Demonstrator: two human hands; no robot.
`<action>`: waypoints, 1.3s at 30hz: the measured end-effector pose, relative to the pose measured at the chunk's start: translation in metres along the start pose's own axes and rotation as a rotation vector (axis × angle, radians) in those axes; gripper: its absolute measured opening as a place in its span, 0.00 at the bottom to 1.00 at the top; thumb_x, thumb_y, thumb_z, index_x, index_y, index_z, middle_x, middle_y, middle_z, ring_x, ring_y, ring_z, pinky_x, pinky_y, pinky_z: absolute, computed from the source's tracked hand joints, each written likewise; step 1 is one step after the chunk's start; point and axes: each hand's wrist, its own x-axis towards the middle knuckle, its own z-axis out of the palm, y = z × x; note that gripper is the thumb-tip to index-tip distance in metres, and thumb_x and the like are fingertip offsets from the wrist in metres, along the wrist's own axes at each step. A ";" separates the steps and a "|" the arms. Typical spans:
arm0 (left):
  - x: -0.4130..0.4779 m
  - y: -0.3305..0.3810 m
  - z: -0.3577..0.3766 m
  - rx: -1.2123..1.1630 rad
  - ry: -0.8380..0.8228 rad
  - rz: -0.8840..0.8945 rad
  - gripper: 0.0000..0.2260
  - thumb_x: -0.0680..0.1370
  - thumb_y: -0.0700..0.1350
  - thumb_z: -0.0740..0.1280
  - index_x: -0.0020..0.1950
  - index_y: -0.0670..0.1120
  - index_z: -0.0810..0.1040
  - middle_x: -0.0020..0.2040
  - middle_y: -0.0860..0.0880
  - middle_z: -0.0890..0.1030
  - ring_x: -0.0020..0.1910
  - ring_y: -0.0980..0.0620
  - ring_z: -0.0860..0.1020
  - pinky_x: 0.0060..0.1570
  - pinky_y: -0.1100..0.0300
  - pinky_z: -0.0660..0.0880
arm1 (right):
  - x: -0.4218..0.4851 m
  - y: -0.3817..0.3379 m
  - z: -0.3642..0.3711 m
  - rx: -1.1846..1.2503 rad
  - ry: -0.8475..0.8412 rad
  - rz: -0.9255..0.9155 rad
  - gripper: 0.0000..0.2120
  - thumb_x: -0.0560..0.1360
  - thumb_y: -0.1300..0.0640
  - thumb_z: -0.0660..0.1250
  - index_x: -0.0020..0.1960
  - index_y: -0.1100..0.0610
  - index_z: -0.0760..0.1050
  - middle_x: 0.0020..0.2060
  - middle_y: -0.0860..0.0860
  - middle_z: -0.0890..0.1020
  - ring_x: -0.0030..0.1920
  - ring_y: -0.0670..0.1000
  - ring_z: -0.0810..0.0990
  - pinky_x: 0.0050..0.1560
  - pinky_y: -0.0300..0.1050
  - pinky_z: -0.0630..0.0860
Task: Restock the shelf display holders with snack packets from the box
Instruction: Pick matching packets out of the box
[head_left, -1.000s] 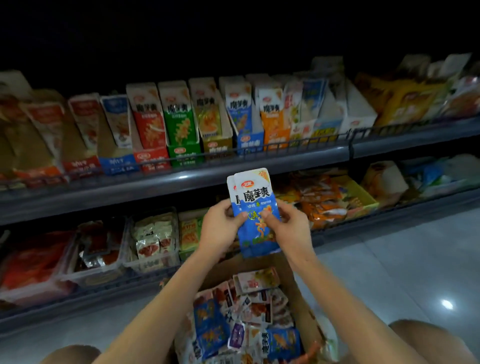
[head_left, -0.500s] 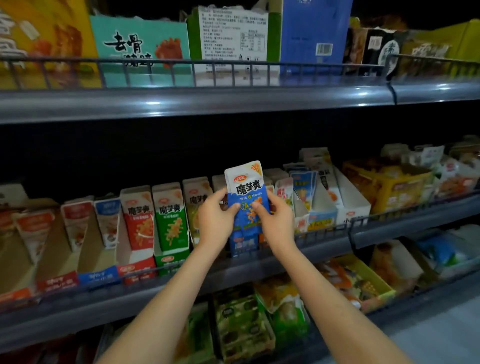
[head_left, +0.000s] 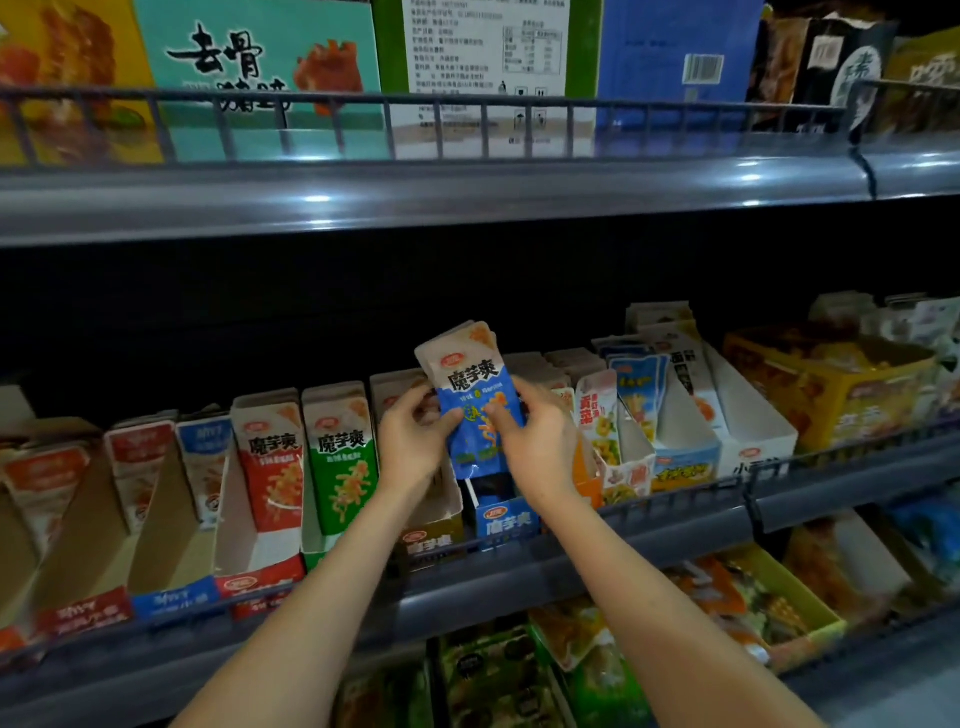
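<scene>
A small stack of blue-and-white snack packets (head_left: 470, 395) is held upright between both hands over the middle shelf. My left hand (head_left: 413, 441) grips its left edge, thumb on the front. My right hand (head_left: 537, 441) grips the right edge the same way. Just below the packets stands a blue display holder (head_left: 506, 519), its inside dark. To the left stand holders with green packets (head_left: 340, 457) and red packets (head_left: 270, 462). The box of packets is out of view.
A wire rail (head_left: 675, 501) runs along the middle shelf's front edge. More holders (head_left: 685, 447) and a yellow carton (head_left: 826, 384) stand to the right. The upper shelf (head_left: 467, 192) carries large cartons. Trays of packets (head_left: 748, 608) fill the lower shelf.
The view rose from the box on the floor to the middle shelf. Both hands carried the blue packets up and now hold them, tilted a little left, above the blue holder.
</scene>
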 end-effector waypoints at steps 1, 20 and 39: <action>0.000 -0.002 -0.002 -0.067 -0.018 -0.023 0.12 0.74 0.33 0.70 0.55 0.43 0.77 0.41 0.51 0.80 0.35 0.61 0.80 0.41 0.62 0.80 | 0.001 -0.001 0.001 -0.031 0.003 -0.046 0.14 0.74 0.56 0.70 0.58 0.59 0.79 0.50 0.53 0.82 0.51 0.54 0.78 0.49 0.49 0.75; 0.001 -0.004 -0.007 0.496 -0.016 0.103 0.08 0.74 0.44 0.71 0.50 0.44 0.76 0.37 0.53 0.76 0.38 0.50 0.78 0.37 0.57 0.73 | -0.003 0.016 0.013 -0.165 -0.045 0.144 0.19 0.73 0.44 0.68 0.57 0.56 0.78 0.48 0.51 0.83 0.50 0.51 0.79 0.43 0.42 0.71; 0.004 -0.007 0.002 0.593 -0.125 0.120 0.21 0.73 0.43 0.73 0.65 0.43 0.75 0.59 0.46 0.80 0.57 0.47 0.77 0.46 0.63 0.67 | -0.015 0.038 0.002 -0.471 -0.011 -0.043 0.20 0.51 0.57 0.84 0.38 0.57 0.80 0.36 0.55 0.78 0.35 0.56 0.77 0.33 0.48 0.75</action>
